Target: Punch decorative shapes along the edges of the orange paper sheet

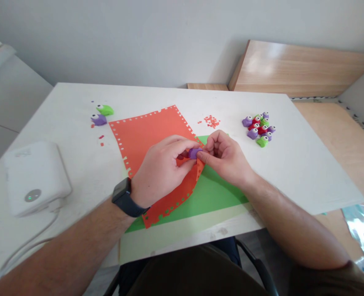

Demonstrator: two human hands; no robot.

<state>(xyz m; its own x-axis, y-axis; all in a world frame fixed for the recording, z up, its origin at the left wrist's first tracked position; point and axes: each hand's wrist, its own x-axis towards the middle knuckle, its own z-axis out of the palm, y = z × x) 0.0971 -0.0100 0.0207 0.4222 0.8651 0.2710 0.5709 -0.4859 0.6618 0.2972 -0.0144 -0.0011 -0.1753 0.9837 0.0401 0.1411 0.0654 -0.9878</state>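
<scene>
My left hand (166, 166) is closed around a small purple craft punch (194, 153), its thumb below and its fingers above. The punch sits at the right edge of an orange sheet of paper (152, 131). That sheet has rows of punched holes along its edges, and its right side is bent up. My right hand (226, 156) pinches the sheet's edge beside the punch, its thumb against the punch; part of its grip is hidden. Beneath the orange sheet lies a green sheet (219, 191) near the table's front.
A cluster of purple, red and green punches (260, 129) stands at the right. Orange paper bits (212, 121) lie in a pile behind my hands. A green punch (105, 109) and another purple punch (99, 119) sit at the back left. A white device (36, 176) with a cable occupies the left.
</scene>
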